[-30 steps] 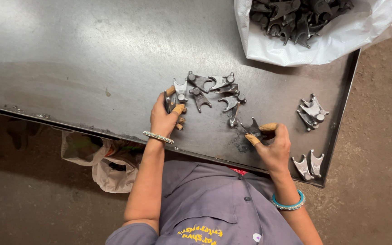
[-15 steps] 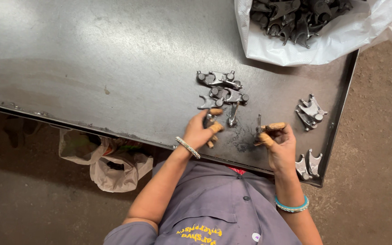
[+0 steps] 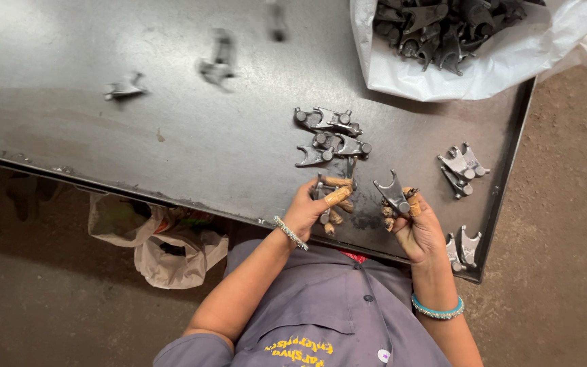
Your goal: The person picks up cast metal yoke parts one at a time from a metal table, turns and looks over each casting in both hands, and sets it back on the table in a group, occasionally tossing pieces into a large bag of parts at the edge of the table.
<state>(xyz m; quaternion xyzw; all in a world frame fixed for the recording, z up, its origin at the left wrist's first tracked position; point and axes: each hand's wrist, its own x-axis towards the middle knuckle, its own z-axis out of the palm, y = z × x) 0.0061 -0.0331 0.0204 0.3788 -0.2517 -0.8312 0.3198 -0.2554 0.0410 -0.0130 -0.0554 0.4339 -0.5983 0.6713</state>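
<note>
My left hand [image 3: 315, 207], with taped fingertips and a silver bracelet, grips a dark metal forked part [image 3: 323, 190] near the front edge of the steel table [image 3: 137, 136]. My right hand [image 3: 412, 221], also taped and with a blue bangle at the wrist, holds up another forked part [image 3: 392, 192]. Just beyond both hands lies a small cluster of the same parts [image 3: 331, 136] on the table.
A white bag [image 3: 470, 75] full of dark forked parts sits at the back right. Three parts [image 3: 461, 168] lie at the right, two more [image 3: 462, 248] near the front right corner. Blurred loose parts [image 3: 217, 66] lie at the back left. A plastic bag [image 3: 164, 241] hangs under the table.
My left hand came from the left side of the cluster to the table's front edge and took up a part. My right hand lifted its part. Parts now lie at the back left.
</note>
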